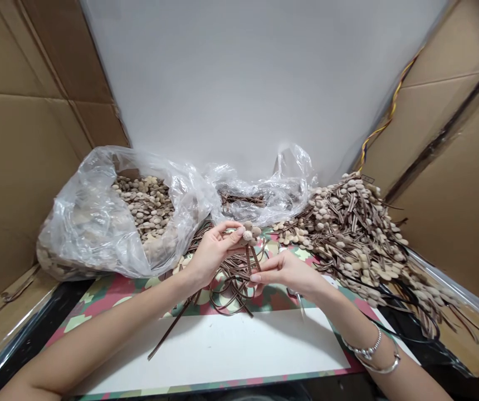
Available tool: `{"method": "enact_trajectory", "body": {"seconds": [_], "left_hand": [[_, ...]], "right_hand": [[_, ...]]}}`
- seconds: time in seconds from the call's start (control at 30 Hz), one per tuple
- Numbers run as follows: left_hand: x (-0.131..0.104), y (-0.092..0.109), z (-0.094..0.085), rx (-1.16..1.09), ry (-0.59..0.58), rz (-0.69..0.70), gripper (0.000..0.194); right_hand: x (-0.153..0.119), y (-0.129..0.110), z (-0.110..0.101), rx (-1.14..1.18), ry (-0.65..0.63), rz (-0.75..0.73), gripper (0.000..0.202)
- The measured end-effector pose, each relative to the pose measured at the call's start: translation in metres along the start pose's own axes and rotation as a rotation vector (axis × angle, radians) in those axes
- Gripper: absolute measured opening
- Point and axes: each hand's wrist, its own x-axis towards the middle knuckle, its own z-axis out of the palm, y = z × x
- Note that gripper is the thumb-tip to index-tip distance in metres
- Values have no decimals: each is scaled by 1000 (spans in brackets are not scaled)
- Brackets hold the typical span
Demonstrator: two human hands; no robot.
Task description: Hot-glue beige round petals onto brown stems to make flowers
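Between thumb and fingers, my left hand [218, 245] grips a small beige fabric flower [248, 233] with rounded petals and a pale knobbly centre. Two striped brown ribbon tails [248, 262] hang down from it. My right hand [283, 272] pinches these tails lower down, thumb against fingers. Below and behind both hands lies a tangle of loose brown striped ribbons [233, 284] on the camouflage-patterned mat [110, 292]. Near my right palm lies a small metal tool [300, 301], mostly hidden, its kind unclear.
A clear plastic bag [84, 223] at left holds many beige flower pieces [150, 206]. Another plastic bag [264, 189] behind holds brown strips. To the right, flowers with ribbon tails form a heap [348, 223]. A white board [210, 345] lies in front; cardboard walls [22, 139] flank the table.
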Motion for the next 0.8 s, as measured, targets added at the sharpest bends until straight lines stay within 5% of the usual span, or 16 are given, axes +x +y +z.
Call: {"method": "enact_trajectory", "body": {"seconds": [0.13, 0.23, 0.37, 0.47, 0.67, 0.8], "left_hand": [[-4, -1, 1, 165, -14, 37, 21], [-9, -3, -3, 537, -10, 309, 19], [-15, -6, -14, 1071, -136, 865, 23], [-18, -10, -20, 1259, -265, 1066, 33], [-16, -14, -13, 1296, -237, 1179, 34], [-16, -1, -4, 1142, -128, 969, 35]], "right_hand": [[-7, -8, -8, -88, 206, -113, 44], [-12, -10, -12, -181, 460, -252, 42], [-12, -9, -8, -72, 334, -231, 39], [-10, -8, -3, 60, 215, -195, 34], [-11, -5, -7, 86, 229, -252, 27], [-14, -4, -11, 48, 189, -246, 25]]}}
